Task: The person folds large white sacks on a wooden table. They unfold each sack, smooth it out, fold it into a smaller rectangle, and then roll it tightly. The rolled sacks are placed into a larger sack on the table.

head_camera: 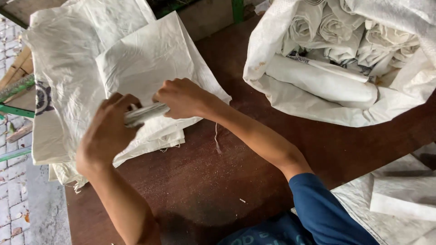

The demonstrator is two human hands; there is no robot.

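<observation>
While left hand (109, 129) & right hand (181, 97) both grip a rolled sack (145, 113), flat sacks (136, 59) lie under them on brown tabletop (204, 181), w/ big bag (318, 104) of rolls nearby.

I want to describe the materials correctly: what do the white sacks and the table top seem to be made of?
White sacks: probably woven plastic, matte; a fine weave texture, stiff creases and loose threads at the edge show. Table top: seems wood or wood board, dark brown, dull, with faint grain and scattered crumbs.

Sack pile (136, 63) left on table (204, 181), sack of rolls (336, 68) right
</observation>
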